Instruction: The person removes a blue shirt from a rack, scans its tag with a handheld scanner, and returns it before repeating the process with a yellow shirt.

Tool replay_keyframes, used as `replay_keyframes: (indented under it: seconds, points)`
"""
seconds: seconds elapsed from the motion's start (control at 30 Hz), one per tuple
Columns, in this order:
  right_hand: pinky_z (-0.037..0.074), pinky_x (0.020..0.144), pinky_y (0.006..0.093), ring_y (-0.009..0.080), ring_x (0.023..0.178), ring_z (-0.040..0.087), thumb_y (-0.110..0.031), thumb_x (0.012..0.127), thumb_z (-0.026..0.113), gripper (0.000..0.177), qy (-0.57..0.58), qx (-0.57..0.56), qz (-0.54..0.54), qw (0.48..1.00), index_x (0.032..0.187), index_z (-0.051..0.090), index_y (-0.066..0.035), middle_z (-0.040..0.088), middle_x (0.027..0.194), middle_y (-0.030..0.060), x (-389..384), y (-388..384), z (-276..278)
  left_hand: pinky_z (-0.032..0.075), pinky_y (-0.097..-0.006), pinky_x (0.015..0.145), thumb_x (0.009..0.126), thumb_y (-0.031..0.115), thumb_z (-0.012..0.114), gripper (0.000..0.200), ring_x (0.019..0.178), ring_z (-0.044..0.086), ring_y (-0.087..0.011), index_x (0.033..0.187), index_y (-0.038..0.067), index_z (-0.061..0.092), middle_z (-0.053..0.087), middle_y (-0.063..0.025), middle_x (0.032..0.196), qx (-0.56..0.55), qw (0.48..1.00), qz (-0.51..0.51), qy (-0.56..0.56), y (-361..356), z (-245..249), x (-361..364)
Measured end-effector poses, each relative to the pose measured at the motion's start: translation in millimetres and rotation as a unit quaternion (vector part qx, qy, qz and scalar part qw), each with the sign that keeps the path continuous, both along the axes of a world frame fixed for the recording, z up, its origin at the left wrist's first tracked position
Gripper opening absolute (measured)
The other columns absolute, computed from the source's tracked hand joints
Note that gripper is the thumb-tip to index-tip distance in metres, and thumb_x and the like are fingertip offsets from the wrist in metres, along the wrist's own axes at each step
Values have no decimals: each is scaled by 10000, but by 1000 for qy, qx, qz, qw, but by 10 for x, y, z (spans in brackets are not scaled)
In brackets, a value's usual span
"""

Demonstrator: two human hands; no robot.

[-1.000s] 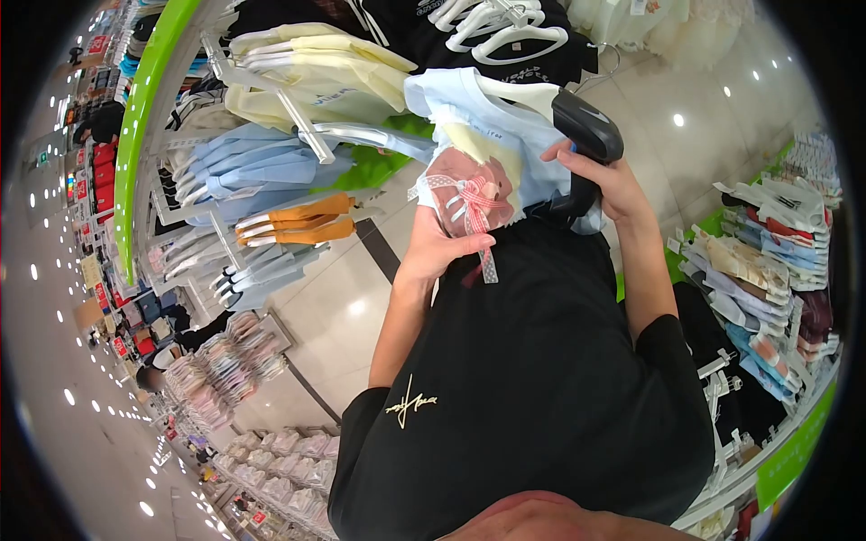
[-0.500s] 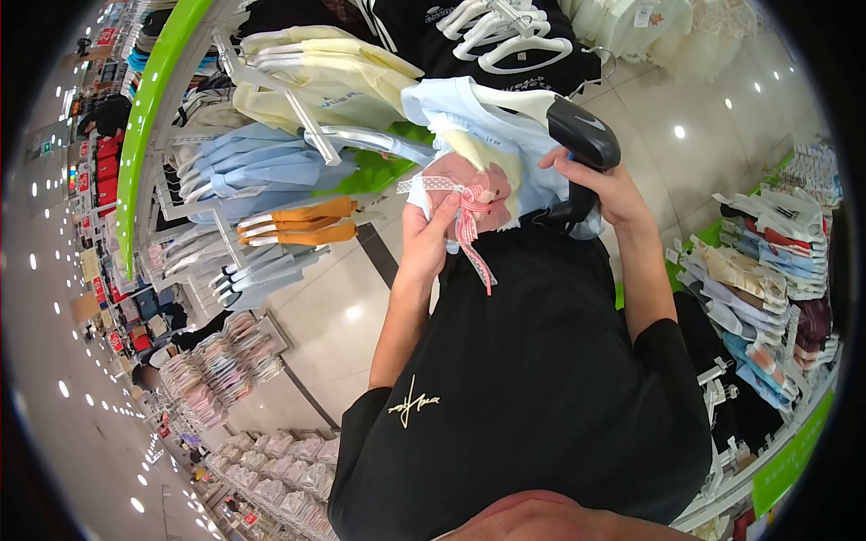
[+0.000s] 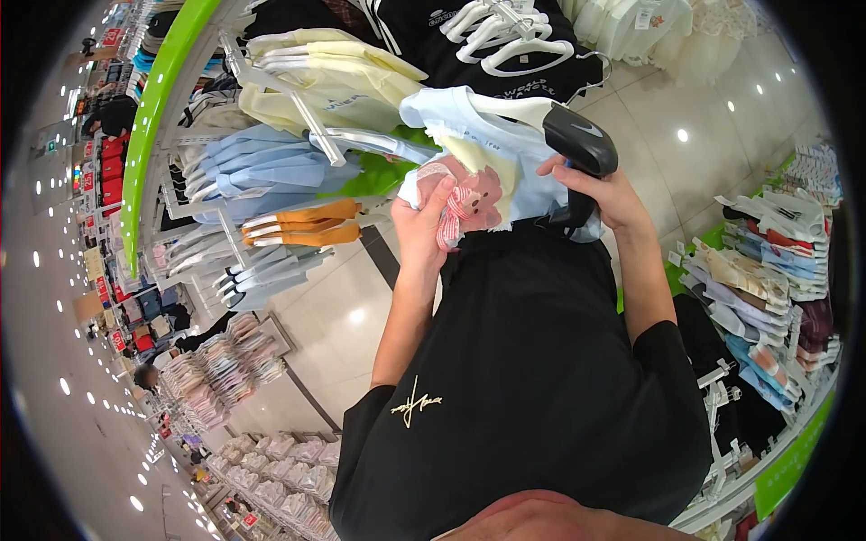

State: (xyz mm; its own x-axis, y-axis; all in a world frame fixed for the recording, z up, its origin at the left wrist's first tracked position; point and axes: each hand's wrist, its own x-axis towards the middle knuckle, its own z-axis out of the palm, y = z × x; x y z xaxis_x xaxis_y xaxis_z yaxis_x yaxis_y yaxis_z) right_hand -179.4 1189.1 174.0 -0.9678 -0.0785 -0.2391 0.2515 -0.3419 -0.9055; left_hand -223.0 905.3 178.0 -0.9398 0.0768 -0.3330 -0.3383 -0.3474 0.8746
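A light blue child's T-shirt [image 3: 505, 149] with a pink bear print and a red-and-white ribbon bow hangs on a white hanger in front of me. My left hand [image 3: 424, 230] grips the shirt's lower left edge, fingers curled over the bow. My right hand [image 3: 604, 194] holds a black handheld barcode scanner [image 3: 577, 144] by its grip, its head next to the shirt's right shoulder.
Racks of pale yellow [image 3: 334, 77], blue [image 3: 262, 167] and orange [image 3: 302, 224] shirts hang on a green-trimmed stand at the left. Black shirts on white hangers [image 3: 505, 41] hang above. Folded clothes fill shelves at the right [image 3: 767, 261]. Tiled floor lies between.
My left hand moved up along the shirt's front and closed over the ribbon bow, bunching the fabric. The scanner hand stayed nearly still.
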Motion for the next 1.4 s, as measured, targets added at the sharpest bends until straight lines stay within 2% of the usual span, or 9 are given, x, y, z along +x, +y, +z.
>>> replay_keyframes:
  seconds: [0.1, 0.2, 0.4, 0.6, 0.9, 0.97, 1.17, 1.27, 1.4]
  points:
    - [451, 976, 346, 151, 1070, 634, -188, 914, 796, 425, 4, 0, 3, 1000, 1290, 635, -69, 748, 1092, 81, 12, -14, 7, 607, -328, 853, 928, -9, 771, 348, 978, 726, -168, 1251, -45, 647, 724, -101, 1141, -14, 999, 37, 1, 61, 58, -16]
    - [451, 975, 345, 148, 1074, 631, -192, 916, 796, 402, 3, -4, 3, 1000, 1269, 646, -70, 749, 1088, 76, 3, -41, 66, 599, -332, 902, 911, -71, 742, 413, 1015, 720, -176, 1301, -50, 611, 713, -104, 1172, -72, 995, 24, 67, -44, -84, -61]
    - [451, 974, 346, 146, 1082, 628, -197, 923, 789, 386, 3, -2, 19, 1000, 1260, 652, -69, 749, 1088, 76, -35, -57, 33, 572, -372, 967, 835, -81, 775, 636, 1128, 690, -228, 1412, -39, 512, 665, -140, 1282, -103, 991, -52, 74, -175, -105, -35]
    - [449, 975, 345, 147, 1080, 628, -194, 923, 786, 380, 4, -5, 31, 1000, 1257, 655, -67, 749, 1089, 77, -64, -54, 19, 561, -370, 988, 859, -59, 781, 638, 1165, 669, -219, 1428, -42, 494, 635, -140, 1334, -83, 993, -37, 76, -164, -52, 39]
    - [458, 974, 336, 146, 1073, 637, -182, 914, 801, 414, 3, -13, 32, 999, 1281, 653, -58, 753, 1092, 82, -81, -15, 38, 524, -353, 1048, 937, -48, 719, 591, 1227, 632, -199, 1467, -44, 459, 608, -130, 1381, -71, 994, 14, 77, -174, -149, 113]
    - [487, 978, 346, 163, 1076, 674, -148, 906, 819, 480, 6, -20, 24, 999, 1340, 641, -47, 760, 1099, 91, -83, 13, 17, 533, -359, 1046, 927, -76, 708, 607, 1245, 625, -208, 1474, -43, 448, 592, -136, 1400, -56, 995, 2, 82, -177, -149, 137]
    - [473, 978, 355, 159, 1068, 659, -153, 909, 815, 453, -9, 6, 12, 1000, 1316, 648, -45, 759, 1087, 87, -77, 111, -6, 549, -368, 1042, 884, -98, 729, 688, 1241, 636, -223, 1495, -29, 420, 593, -148, 1394, -28, 997, -38, 65, -166, -52, 170]
    - [443, 932, 316, 116, 1005, 586, -223, 896, 805, 285, -10, 10, 1, 1000, 1121, 739, -61, 749, 1085, 55, -61, 112, 18, 547, -374, 1038, 879, -78, 750, 704, 1233, 637, -222, 1497, -28, 415, 598, -143, 1384, -22, 996, -75, 51, -144, 31, 149]
    - [445, 928, 317, 119, 1008, 587, -222, 902, 800, 273, -10, 17, -3, 1000, 1115, 742, -62, 749, 1085, 57, -64, 155, 35, 532, -391, 1038, 885, -36, 777, 725, 1223, 632, -220, 1504, -29, 400, 604, -128, 1370, -105, 970, -210, 63, -196, -7, 73]
